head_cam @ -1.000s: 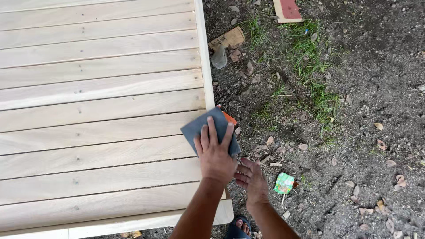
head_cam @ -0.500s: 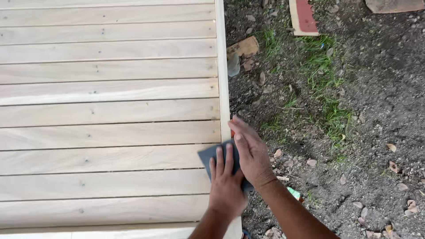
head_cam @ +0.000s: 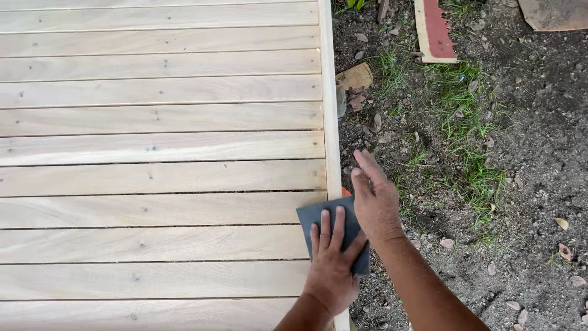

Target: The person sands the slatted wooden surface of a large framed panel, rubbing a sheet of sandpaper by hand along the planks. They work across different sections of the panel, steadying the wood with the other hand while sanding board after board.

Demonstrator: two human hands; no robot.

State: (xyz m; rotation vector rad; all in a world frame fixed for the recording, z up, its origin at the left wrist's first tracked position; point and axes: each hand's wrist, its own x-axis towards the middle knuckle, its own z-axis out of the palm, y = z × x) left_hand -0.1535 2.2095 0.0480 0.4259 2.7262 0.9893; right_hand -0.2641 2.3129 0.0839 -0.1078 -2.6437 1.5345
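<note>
Now sandpaper sheet (head_cam: 327, 222) under left hand (head_cam: 332, 270) (flat), right hand (head_cam: 375, 199) beside

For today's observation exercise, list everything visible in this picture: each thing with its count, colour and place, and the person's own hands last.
Slatted wooden panel: one, pale bare wood, fills the left and middle.
Edge strip: one, pale wood, runs down the panel's right side.
Sandpaper sheet: one, dark grey, at the panel's right edge, lower middle.
Ground: dark soil with pebbles and dry leaves, right side.
Grass patches: several, green, upper right.
Wood offcut: one, tan, beside the edge strip.
Red-faced board: one, top right.
Left hand: flat on the sandpaper sheet.
Right hand: at the sheet's right edge, fingers extended.
</note>
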